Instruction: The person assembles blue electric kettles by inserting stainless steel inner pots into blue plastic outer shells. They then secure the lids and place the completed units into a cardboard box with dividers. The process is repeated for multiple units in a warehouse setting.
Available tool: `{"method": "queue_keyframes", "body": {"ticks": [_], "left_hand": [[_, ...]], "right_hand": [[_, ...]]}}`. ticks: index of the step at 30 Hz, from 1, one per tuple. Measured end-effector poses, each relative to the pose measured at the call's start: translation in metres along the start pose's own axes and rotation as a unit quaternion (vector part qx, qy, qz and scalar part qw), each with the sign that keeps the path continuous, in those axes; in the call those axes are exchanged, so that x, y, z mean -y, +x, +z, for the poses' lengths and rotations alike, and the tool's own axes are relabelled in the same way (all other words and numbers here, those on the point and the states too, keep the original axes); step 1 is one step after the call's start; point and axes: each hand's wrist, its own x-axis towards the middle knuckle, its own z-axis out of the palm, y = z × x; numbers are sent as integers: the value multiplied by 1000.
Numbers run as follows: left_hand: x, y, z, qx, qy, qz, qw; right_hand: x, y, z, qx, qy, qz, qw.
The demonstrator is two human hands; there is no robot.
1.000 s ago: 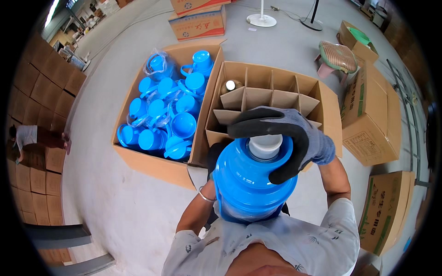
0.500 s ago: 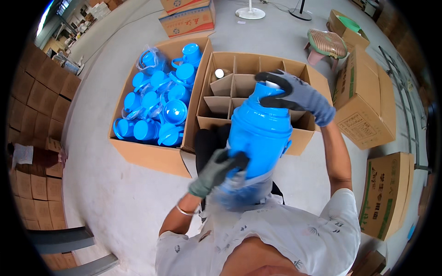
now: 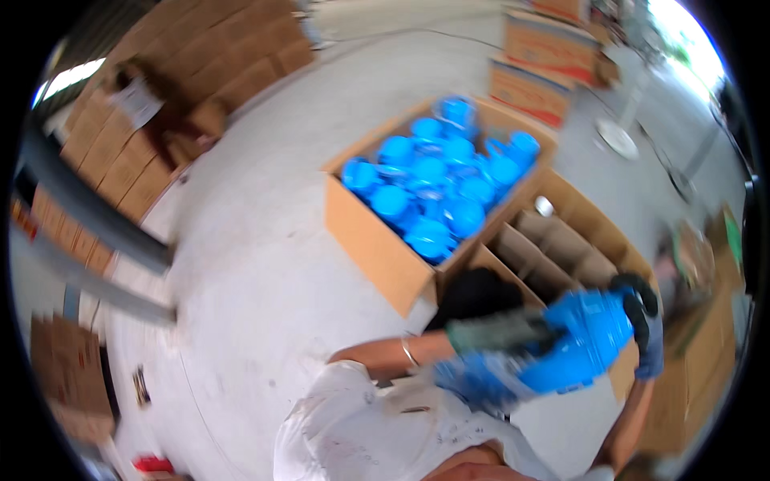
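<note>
A large blue plastic thermos flask (image 3: 581, 341) lies tilted across my lap, its top toward the right. Crumpled clear plastic (image 3: 480, 378) covers its lower end. My right hand (image 3: 642, 321), in a grey and black glove, grips the top end of the flask. Gloved in dark green, my left hand (image 3: 505, 333) is pressed along the flask's side; motion smears its fingers. Beyond the flask stands a divided carton (image 3: 561, 240) with cardboard compartments and one white-capped thing (image 3: 544, 206) in a far cell.
Left of the divided carton is an open box (image 3: 377, 256) full of blue cups, some in clear plastic. Printed cartons (image 3: 529, 88) are stacked behind. At far left a person (image 3: 140, 108) is beside a wall of boxes (image 3: 233, 48). A grey metal post (image 3: 96, 200) slants nearby.
My view has swung left, so the cartons appear farther right. The flask has gone from nearly upright to tilted rightward, with both hands still on it.
</note>
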Motion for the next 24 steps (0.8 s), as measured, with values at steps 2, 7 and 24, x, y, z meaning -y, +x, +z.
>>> {"method": "queue_keyframes", "body": {"ticks": [2, 7, 24], "left_hand": [[9, 1, 52, 109, -1, -38, 993], [36, -12, 10, 31, 314, 278, 907], [-7, -27, -6, -7, 207, 126, 970]], "right_hand": [[-54, 8, -8, 12, -80, 50, 995], [-13, 18, 24, 23, -59, 53, 997], [-22, 39, 36, 85, -72, 11, 994]]}}
